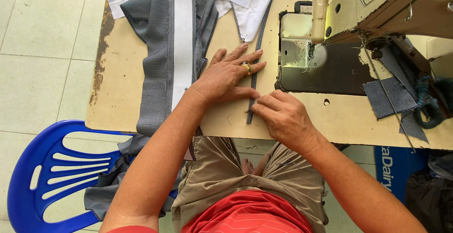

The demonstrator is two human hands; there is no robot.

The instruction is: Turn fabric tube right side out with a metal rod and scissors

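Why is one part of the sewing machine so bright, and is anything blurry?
Head view: a lamp lights the sewing machine around its needle, glaring pale yellow; the left hand and right hand look sharp; the picture's edges bend slightly.

Both bare forearms reached forward from the seated body and converged at the hands. The left hand [226,77] lay palm down, its fingers [245,56] spread flat and pointing away from the body, a gold ring on one finger. The right hand [283,115] sat just beside it, knuckles raised, fingers [264,103] curled and pinched downward, thumb meeting the left thumb.
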